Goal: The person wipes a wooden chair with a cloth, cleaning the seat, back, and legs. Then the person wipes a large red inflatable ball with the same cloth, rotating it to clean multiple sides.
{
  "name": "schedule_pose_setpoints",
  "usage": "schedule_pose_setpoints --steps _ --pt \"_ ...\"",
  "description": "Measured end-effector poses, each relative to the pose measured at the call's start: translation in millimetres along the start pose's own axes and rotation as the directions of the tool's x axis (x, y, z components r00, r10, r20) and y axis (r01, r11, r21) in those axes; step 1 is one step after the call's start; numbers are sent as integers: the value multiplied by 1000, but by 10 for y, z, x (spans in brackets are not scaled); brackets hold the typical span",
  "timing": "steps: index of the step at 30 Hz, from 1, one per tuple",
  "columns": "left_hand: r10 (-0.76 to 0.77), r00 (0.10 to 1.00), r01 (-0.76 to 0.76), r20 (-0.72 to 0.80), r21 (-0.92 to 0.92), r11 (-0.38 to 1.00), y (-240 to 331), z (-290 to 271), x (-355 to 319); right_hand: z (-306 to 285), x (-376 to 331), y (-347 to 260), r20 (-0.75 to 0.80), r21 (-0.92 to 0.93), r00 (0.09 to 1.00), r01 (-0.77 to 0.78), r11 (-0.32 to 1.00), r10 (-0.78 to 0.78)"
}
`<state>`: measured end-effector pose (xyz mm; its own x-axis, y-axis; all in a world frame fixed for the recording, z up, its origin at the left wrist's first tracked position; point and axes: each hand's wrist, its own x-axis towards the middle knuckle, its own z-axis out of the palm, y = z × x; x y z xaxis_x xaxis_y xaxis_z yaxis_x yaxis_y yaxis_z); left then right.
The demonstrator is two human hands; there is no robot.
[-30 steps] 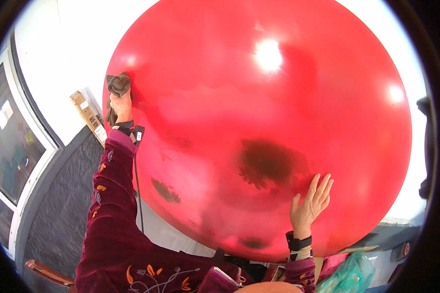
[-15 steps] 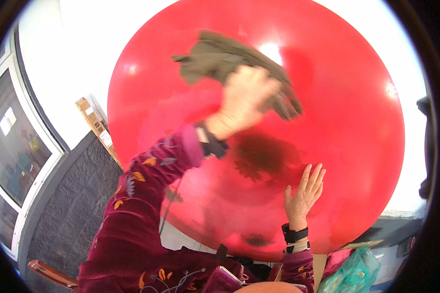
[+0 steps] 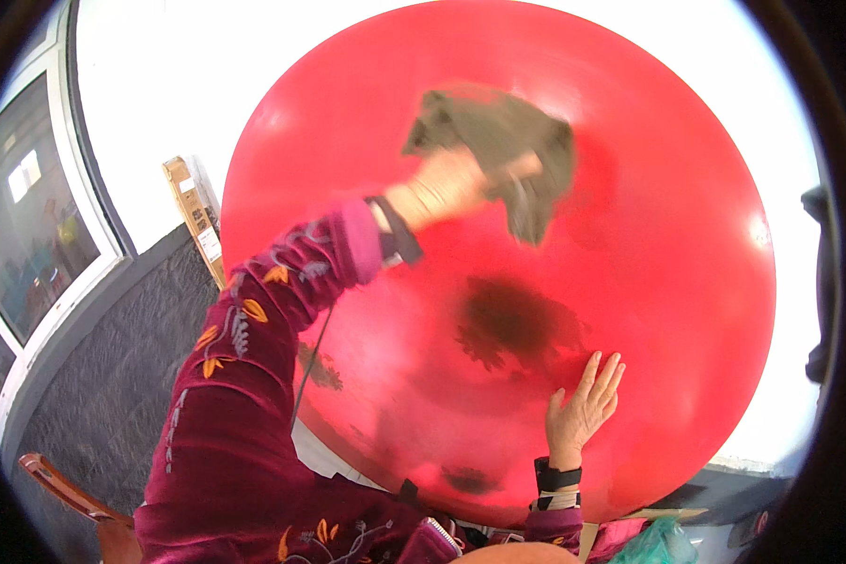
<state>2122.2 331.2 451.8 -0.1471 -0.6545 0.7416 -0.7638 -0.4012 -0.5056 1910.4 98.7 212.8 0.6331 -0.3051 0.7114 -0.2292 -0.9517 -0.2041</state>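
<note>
A large, glossy, round red tabletop (image 3: 667, 273) fills most of the view, with dark reflections on it. My left hand (image 3: 446, 188) reaches over its upper middle, blurred by motion, closed on a crumpled olive-green cloth (image 3: 498, 132). The cloth spreads beyond the fingers and a corner of it hangs down to the right. Lower right, my right hand (image 3: 581, 414) lies flat on the red surface, fingers stretched and holding nothing. Both wrists wear dark bands.
A long cardboard box (image 3: 194, 211) leans by the wall left of the tabletop. A white-framed window (image 3: 89, 202) is at far left, above dark grey wall panelling (image 3: 132, 357). A brown wooden chair part (image 3: 75, 489) is lower left. A green plastic bag (image 3: 658, 543) sits lower right.
My left hand has swept slightly left, and the cloth has changed shape, its corner now hanging down. My right hand stays flat on the surface. The view has shifted a little.
</note>
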Motion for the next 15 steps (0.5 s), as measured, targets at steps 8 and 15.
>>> schedule_pose_setpoints --steps 8,15 --pt "-621 655 724 -431 122 679 -1680 -752 -1463 34 -16 -12 -22 -17 1000 8 1000 -8" --pt "-878 299 949 -374 19 315 -1414 -729 -3322 48 -40 -89 -73 -31 997 32 999 -34"
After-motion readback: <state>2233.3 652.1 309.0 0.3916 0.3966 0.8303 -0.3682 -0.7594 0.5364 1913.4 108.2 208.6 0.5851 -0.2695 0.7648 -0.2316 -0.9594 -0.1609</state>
